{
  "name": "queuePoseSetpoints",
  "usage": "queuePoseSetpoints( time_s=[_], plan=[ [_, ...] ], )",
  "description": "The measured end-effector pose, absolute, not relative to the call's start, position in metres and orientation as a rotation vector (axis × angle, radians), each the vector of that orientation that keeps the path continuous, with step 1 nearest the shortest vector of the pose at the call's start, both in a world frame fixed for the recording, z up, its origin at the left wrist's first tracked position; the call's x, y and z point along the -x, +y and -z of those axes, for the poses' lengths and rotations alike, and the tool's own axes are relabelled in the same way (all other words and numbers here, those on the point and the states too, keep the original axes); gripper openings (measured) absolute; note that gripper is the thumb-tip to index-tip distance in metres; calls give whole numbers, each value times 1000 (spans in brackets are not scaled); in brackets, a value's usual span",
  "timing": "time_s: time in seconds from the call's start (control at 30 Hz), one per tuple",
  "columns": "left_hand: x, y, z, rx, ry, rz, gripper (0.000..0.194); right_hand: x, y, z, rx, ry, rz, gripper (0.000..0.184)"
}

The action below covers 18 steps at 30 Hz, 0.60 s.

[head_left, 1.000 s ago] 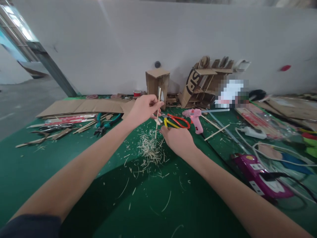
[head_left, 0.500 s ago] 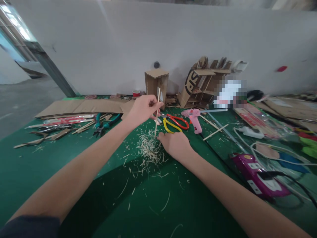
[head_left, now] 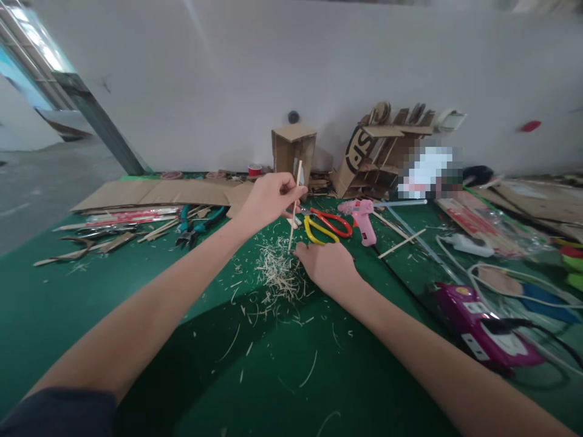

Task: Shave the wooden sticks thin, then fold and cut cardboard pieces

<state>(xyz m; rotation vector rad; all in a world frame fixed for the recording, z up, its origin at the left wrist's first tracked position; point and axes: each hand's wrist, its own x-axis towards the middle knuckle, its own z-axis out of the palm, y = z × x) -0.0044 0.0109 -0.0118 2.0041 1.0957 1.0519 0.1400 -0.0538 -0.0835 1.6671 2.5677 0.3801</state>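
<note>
A thin, pale wooden stick (head_left: pixel 299 172) stands almost upright, pinched near its upper part by my left hand (head_left: pixel 273 199). My right hand (head_left: pixel 328 265) is closed beside the stick's lower end. Whatever lies between its fingertips is too small or hidden to make out. Under the stick's lower end a heap of fine wood shavings (head_left: pixel 279 276) spreads over the green tabletop (head_left: pixel 200 364). Just behind my right hand lie scissors with a yellow and a red handle (head_left: pixel 314 233).
To the right are a pink glue gun (head_left: pixel 363 221), crossed sticks and a purple power strip (head_left: pixel 485 328) with cords. Teal-handled pliers (head_left: pixel 187 230) and a flat cardboard sheet (head_left: pixel 155 194) lie at left. Cardboard structures (head_left: pixel 294 133) stand against the wall.
The whole view has shifted slightly, so things sit a little farther right. Both hands keep nearly the same pose, with the stick still in my left hand.
</note>
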Motion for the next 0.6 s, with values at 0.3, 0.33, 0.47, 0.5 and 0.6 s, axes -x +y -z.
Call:
queuePoseSetpoints(
  time_s=[0.3, 0.33, 0.47, 0.5, 0.6],
  plan=[
    [6, 13, 14, -1984, 1085, -1069, 27, -135, -57, 77, -1629, 2519, -306, 28],
    [6, 12, 13, -1983, 1090, -1065, 27, -135, -57, 77, -1608, 2522, -271, 29],
    [5, 12, 13, -1995, 1114, -1066, 28, -137, -57, 80, -1663, 2552, -325, 29],
    [5, 13, 13, -2003, 1110, -1070, 28, -138, -56, 82, -1703, 2559, -381, 31],
    [6, 16, 16, -2023, 1090, -1091, 28, -139, -55, 84, -1806, 2548, -509, 41]
  ],
)
